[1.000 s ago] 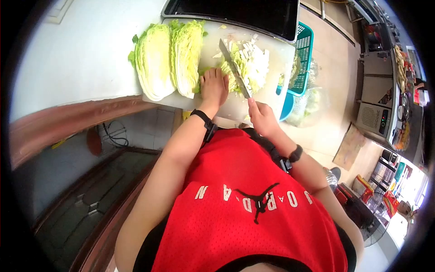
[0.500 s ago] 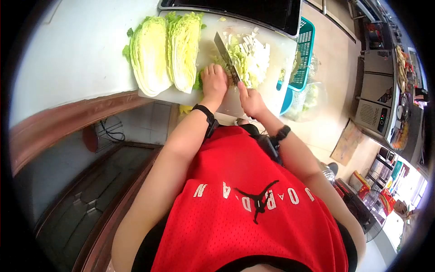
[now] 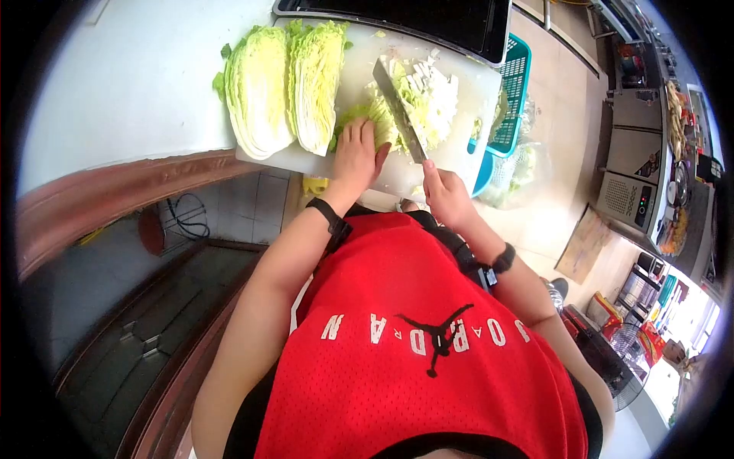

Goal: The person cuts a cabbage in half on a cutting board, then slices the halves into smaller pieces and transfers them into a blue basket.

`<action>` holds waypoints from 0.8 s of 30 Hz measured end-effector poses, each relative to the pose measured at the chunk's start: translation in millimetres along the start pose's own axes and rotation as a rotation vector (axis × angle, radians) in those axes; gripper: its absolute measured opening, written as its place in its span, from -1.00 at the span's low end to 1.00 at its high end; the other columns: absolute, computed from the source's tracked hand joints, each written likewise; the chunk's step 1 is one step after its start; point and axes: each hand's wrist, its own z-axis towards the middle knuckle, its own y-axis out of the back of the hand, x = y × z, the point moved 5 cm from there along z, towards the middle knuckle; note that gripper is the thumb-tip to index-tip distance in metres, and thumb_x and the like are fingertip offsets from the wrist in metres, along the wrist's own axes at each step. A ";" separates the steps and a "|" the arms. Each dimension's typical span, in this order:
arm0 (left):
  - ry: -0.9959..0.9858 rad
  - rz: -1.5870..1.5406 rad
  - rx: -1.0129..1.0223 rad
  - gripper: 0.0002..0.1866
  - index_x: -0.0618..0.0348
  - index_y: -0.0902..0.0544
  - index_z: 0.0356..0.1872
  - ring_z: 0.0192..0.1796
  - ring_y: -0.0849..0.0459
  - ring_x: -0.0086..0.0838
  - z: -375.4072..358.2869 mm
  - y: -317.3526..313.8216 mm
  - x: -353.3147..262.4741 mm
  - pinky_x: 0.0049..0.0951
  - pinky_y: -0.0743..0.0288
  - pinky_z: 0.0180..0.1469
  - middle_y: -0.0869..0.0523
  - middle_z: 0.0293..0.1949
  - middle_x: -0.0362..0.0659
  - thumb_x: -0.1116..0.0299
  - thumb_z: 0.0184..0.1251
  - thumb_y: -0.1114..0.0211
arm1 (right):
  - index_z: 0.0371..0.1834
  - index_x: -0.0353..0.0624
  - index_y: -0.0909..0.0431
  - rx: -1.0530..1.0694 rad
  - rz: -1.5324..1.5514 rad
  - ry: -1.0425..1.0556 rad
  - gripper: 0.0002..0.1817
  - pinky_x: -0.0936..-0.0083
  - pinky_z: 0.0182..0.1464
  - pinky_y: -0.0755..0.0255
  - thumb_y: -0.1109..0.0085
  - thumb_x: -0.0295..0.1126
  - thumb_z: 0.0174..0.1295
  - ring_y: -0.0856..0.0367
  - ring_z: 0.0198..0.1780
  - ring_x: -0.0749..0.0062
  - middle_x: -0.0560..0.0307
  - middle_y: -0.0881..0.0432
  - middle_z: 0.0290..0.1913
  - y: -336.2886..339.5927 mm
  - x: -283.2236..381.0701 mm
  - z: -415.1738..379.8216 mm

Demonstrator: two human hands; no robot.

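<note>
On a white cutting board (image 3: 401, 180), my right hand (image 3: 447, 195) is closed round the handle of a knife (image 3: 401, 111). The blade points up and left, beside chopped cabbage (image 3: 436, 99). My left hand (image 3: 358, 157) lies on a leafy piece of cabbage (image 3: 375, 126) left of the blade, fingers forward and thumb spread to the right. Two long cut cabbage pieces, one (image 3: 258, 96) at the far left and another (image 3: 313, 92) beside it, lie left of my left hand.
A black tray (image 3: 428, 23) stands behind the board. Right of the board and lower down are a teal basket (image 3: 520, 76), a blue container (image 3: 484, 174) and a clear bag (image 3: 524, 180) with greens. A brown-edged counter (image 3: 138, 170) runs left.
The knife and my right hand have moved right and toward me, away from my left hand. My left hand has shifted slightly left, its thumb now spread, with more leafy cabbage showing.
</note>
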 end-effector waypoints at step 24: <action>0.051 -0.143 0.131 -0.54 0.28 -0.47 0.15 0.21 -0.51 0.14 2.1 -3.2 16.9 0.01 -0.45 0.24 -0.56 0.15 0.19 0.53 0.21 -0.33 | -0.44 -0.45 -0.64 0.009 -0.055 -0.122 -0.13 0.17 -0.35 -0.57 0.19 0.29 0.52 -0.68 -0.51 0.02 -0.29 -0.64 -0.53 -0.8 12.3 32.8</action>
